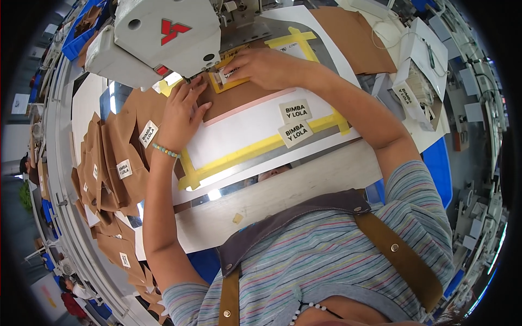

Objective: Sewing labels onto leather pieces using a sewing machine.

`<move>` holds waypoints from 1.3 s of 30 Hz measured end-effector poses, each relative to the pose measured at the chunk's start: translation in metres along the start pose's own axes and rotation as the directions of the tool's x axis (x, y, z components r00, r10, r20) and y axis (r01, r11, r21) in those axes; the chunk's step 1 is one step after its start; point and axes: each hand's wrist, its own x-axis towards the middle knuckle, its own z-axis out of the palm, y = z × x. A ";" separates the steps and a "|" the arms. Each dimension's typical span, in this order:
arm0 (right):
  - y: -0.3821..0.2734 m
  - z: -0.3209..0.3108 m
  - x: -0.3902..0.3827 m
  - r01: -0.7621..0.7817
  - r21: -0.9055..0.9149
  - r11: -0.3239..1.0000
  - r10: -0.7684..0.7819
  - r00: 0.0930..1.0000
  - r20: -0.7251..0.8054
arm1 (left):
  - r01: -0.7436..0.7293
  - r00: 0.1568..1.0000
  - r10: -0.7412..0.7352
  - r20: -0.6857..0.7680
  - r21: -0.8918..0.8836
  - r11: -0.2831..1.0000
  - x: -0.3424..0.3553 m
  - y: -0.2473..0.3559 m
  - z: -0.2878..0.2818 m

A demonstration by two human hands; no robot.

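My left hand (186, 108) lies beside the sewing machine's (166, 38) needle area, fingers stretched and spread over the edge of a brown fabric piece (217, 106). My right hand (266, 68) reaches over a yellow rectangular frame (232, 86) on that fabric. Its bent fingers are closed together on a white label (229, 75) with dark print, inside the frame's opening; the thumb is mostly hidden. Under the fabric is a white sheet (234, 138) edged with yellow tape (239, 161). Two loose white labels (294, 110) lie on the sheet and tape, to the right.
Brown fabric pieces (106, 163) with white labels are heaped on the left. More brown fabric (356, 46) lies at the far right, near an open white box (421, 81) holding labels. A blue bin (438, 168) stands below the table's right side. The machine head overhangs both hands.
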 end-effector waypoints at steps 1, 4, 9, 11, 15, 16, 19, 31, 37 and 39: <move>-0.002 0.000 0.000 -0.009 0.016 1.000 0.009 1.000 0.013 | -0.004 1.000 0.004 0.002 0.001 1.000 -0.001 0.000 0.000; -0.002 -0.001 0.000 -0.019 0.041 0.999 0.019 1.000 0.022 | -0.032 0.999 0.032 -0.019 0.027 0.999 -0.001 -0.001 -0.002; 0.000 0.000 -0.001 0.006 0.019 1.000 -0.006 1.000 -0.010 | 0.026 0.998 -0.022 -0.055 0.068 0.997 -0.001 -0.001 -0.008; 0.001 0.002 0.000 0.061 -0.009 0.998 -0.061 0.997 -0.039 | 0.032 0.998 -0.028 -0.054 0.070 0.997 -0.002 -0.003 -0.008; 0.000 0.000 0.001 0.037 0.025 0.999 -0.036 0.999 -0.025 | 0.029 0.997 -0.023 -0.068 0.084 0.996 -0.005 -0.004 -0.007; 0.001 0.002 0.002 0.030 0.035 0.999 -0.029 0.999 -0.042 | 0.026 0.998 -0.021 -0.066 0.083 0.996 -0.006 -0.003 -0.007; 0.005 0.004 0.005 0.032 0.038 0.999 -0.029 0.996 -0.084 | 0.023 0.998 -0.017 -0.063 0.088 0.996 -0.006 -0.001 -0.009; 0.019 0.007 0.019 -0.045 0.050 0.998 0.049 0.996 -0.071 | 0.014 1.000 -0.012 -0.025 0.056 0.998 -0.007 0.005 -0.010; 0.005 -0.027 -0.007 -0.086 0.147 0.985 0.100 0.990 -0.095 | 0.035 0.999 -0.034 -0.023 0.066 0.997 -0.012 0.004 -0.008; 0.020 -0.038 -0.033 -0.121 0.142 0.982 0.160 0.938 -0.308 | 0.028 0.999 -0.027 -0.021 0.046 0.999 -0.012 0.004 -0.008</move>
